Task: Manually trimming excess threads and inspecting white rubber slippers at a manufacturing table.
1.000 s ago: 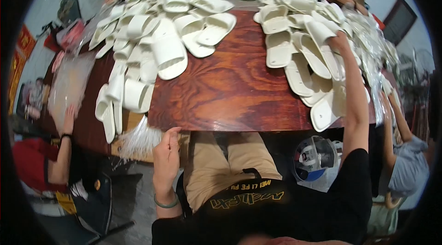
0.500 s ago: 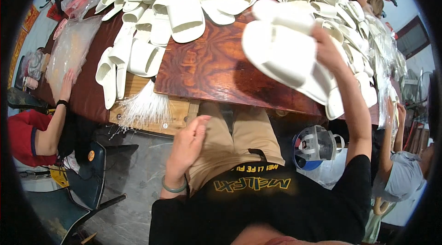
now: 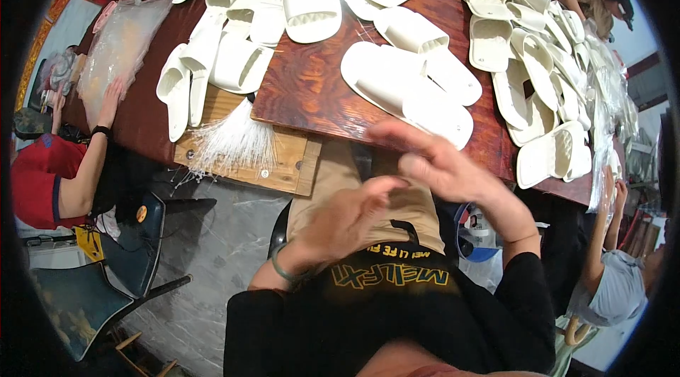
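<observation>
Two white slippers (image 3: 428, 99) lie close together on the counter (image 3: 304, 86), just right of the frame's centre. Below them, the left hand (image 3: 343, 222) and right hand (image 3: 443, 164) are empty and blurred, fingers loosely extended; I cannot tell whether they touch. Piled slippers (image 3: 312, 5) fill the top left of centre, another heap (image 3: 535, 58) the upper right, and thin white strands (image 3: 234, 139) fan out at centre left.

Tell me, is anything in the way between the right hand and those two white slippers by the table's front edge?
Nothing visible stands between the right hand and the nearer slipper. That slipper itself lies between the hand and the farther slipper.
</observation>
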A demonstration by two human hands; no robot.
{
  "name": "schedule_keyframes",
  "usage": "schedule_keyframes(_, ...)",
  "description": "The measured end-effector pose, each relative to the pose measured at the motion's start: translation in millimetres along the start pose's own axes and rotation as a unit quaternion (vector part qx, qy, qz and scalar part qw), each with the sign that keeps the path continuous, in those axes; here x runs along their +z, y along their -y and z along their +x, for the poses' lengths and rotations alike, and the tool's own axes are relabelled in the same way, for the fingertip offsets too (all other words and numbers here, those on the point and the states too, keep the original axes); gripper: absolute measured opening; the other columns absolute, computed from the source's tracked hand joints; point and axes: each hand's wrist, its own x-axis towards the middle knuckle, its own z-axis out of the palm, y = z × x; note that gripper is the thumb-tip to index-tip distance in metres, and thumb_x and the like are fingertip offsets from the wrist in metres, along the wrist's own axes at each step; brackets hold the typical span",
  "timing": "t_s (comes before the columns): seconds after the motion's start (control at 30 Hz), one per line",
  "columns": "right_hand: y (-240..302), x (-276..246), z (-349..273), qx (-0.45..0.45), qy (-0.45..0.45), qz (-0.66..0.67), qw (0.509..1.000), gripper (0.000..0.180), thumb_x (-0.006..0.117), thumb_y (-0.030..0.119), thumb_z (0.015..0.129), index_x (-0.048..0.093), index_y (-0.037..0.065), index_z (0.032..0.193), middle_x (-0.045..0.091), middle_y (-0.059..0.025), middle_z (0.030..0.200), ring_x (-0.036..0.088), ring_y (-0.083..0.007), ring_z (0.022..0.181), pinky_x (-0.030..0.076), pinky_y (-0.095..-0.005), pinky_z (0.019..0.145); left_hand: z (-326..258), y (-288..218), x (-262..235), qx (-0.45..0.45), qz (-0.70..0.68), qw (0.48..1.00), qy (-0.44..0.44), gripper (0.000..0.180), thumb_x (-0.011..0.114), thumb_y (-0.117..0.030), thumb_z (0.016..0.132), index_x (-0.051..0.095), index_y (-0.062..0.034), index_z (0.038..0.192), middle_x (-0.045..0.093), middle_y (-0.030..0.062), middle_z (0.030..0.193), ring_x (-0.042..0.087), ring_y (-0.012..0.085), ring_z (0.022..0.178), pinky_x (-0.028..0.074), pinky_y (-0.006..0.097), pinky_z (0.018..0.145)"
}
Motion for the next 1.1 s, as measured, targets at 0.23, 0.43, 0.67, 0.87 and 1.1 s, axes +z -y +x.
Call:
schedule_keyframes(0.23,-14,18,-39,0.079,-0.044,0.289,0.953,0.057,0.044,0.038,0.095,0.033,-0.001,0.135,0.048,-0.0139,0.127,0.051,-0.0197,0.11,0.04,-0.0337,0.094,28,-16,20,0.202,-0.058,0.977,0.017,0.055,0.023,-0.045,0.098,0.052,-0.0002,0.107,0.047,0.0005,0.066,0.04,0.0096,0.056,0.036,0.024,0.057)
schedule_keyframes(0.43,2,-10,-64,-0.007,-0.094,-0.224,0.97,0.013,0.062,0.006,0.082,0.065,0.001,0.093,0.064,-0.0104,0.083,0.06,-0.024,0.079,0.045,-0.0343,0.077,46,-9,23,0.162,-0.132,0.977,-0.036,0.059,0.021,-0.047,0.098,0.05,0.0038,0.108,0.05,0.0043,0.078,0.044,0.0096,0.069,0.038,0.023,0.068)
schedule_keyframes(0.67,8,-48,-77,0.035,-0.268,-0.307,0.912,0.011,0.061,0.002,0.081,0.065,-0.003,0.09,0.066,-0.0121,0.079,0.059,-0.0145,0.066,0.047,-0.026,0.06,95,-13,-12,0.211,-0.036,0.975,-0.052,0.052,0.025,-0.04,0.1,0.051,0.0016,0.118,0.054,0.0072,0.092,0.05,0.0143,0.076,0.042,0.028,0.072)
schedule_keyframes(0.87,-19,-69,-63,0.056,-0.308,-0.34,0.887,0.016,0.063,0.011,0.082,0.065,-0.002,0.091,0.063,-0.0134,0.071,0.054,-0.0131,0.056,0.043,-0.0266,0.053,194,-10,-88,0.053,0.146,0.979,-0.131,0.04,0.046,-0.037,0.094,0.065,-0.0028,0.101,0.061,-0.0003,0.082,0.052,0.007,0.077,0.039,0.022,0.069)
schedule_keyframes(1.1,-36,-77,-69,0.128,-0.339,-0.324,0.874,0.017,0.061,0.013,0.082,0.065,-0.001,0.091,0.062,-0.0142,0.069,0.056,-0.0126,0.055,0.045,-0.0286,0.053,235,49,-113,-0.038,0.234,0.971,-0.038,0.039,0.048,-0.036,0.094,0.065,-0.0013,0.095,0.061,0.0021,0.079,0.052,0.0092,0.071,0.042,0.023,0.065)
